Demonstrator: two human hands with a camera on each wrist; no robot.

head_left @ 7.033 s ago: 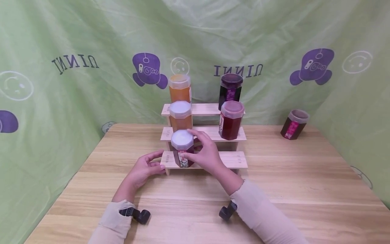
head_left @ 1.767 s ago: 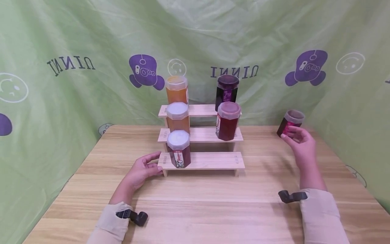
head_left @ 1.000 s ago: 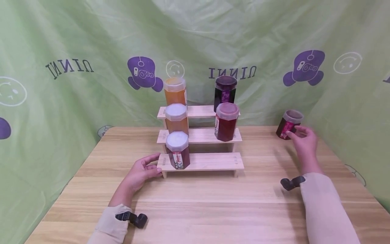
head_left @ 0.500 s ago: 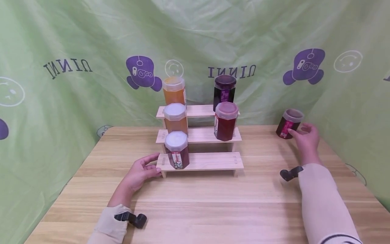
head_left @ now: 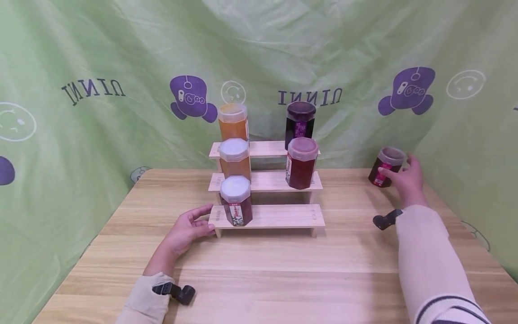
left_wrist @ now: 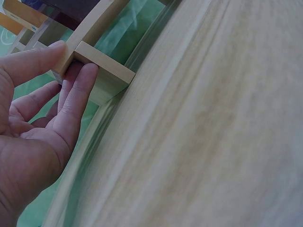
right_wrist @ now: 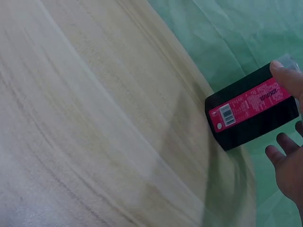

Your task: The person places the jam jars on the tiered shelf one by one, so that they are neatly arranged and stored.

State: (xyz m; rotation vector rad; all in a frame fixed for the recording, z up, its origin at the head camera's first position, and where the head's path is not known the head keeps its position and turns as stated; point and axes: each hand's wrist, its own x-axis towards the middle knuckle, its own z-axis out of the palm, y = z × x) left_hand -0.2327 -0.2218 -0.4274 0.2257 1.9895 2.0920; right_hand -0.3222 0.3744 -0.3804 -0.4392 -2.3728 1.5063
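A stepped wooden shelf stands mid-table in the head view. My left hand pinches the left end of its lowest tier. In the left wrist view the thumb lies on the board edge, with two fingertips against the shelf leg. At the far right, my right hand reaches around a dark octagonal jar with a pink label and clear lid. The thumb touches the jar's label side; the visible fingers below it curve loosely, apart from the jar. Its other fingers are partly hidden.
On the shelf's left side, an orange jar, a light-lidded amber jar and a dark red jar stand one per tier. A purple jar and a red jar stand right. A green curtain hangs behind.
My right hand has left the dark red jar on the lowest tier and gone to the pink-labelled jar, lately moving farther around its right side. My left hand stays at the shelf.
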